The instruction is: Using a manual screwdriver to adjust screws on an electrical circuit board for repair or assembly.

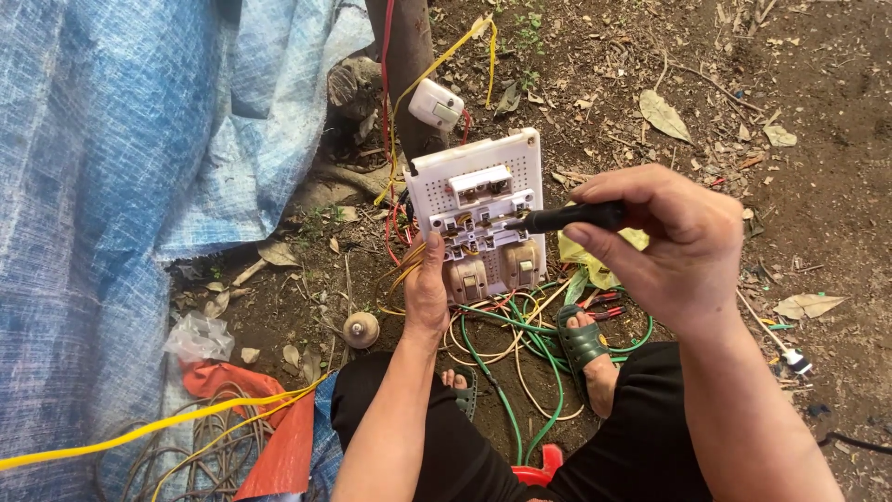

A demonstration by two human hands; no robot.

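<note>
Both forearms reach forward from the bottom edge, bare to the elbow. The left hand point(426, 290) is raised with its back to the camera — thumb upright, fingers curled out of sight in a grip. The right hand point(671, 244) is higher and turned sideways, wrist bent — fingers and thumb pinched closed, knuckles up.

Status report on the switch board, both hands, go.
Left hand grips the white switch board by its lower left edge. Right hand holds a black-handled screwdriver, tip at the board's terminals. Green and yellow wires tangled below, nothing blocking.
</note>
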